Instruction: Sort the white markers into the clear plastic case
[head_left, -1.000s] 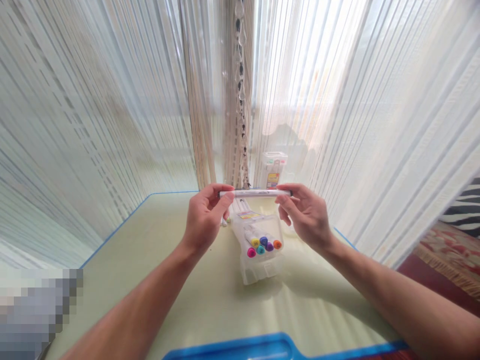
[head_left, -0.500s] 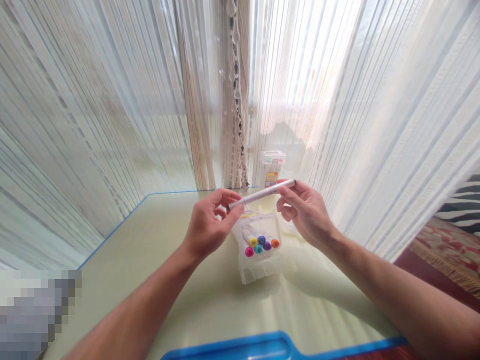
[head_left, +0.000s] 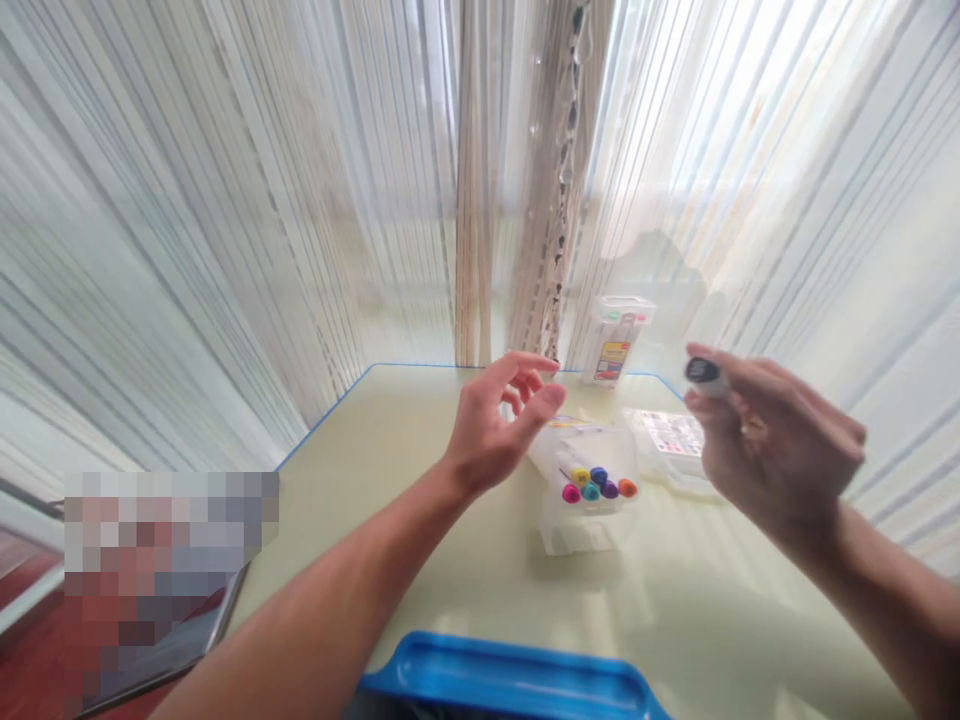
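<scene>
Right hand (head_left: 784,435) pinches a marker (head_left: 703,372) nearly end-on, right of the clear box (head_left: 579,538); left hand (head_left: 495,425), fingers parted, lies nearer the box.

The blue-edged green table (head_left: 405,430) carries a clear marker case (head_left: 579,535), a flat container (head_left: 666,438) and an upright box (head_left: 616,345).

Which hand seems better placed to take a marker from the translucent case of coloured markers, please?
Probably the left hand: it looks empty and is nearer the translucent case of coloured markers, while the right hand holds a black-capped marker.
</scene>
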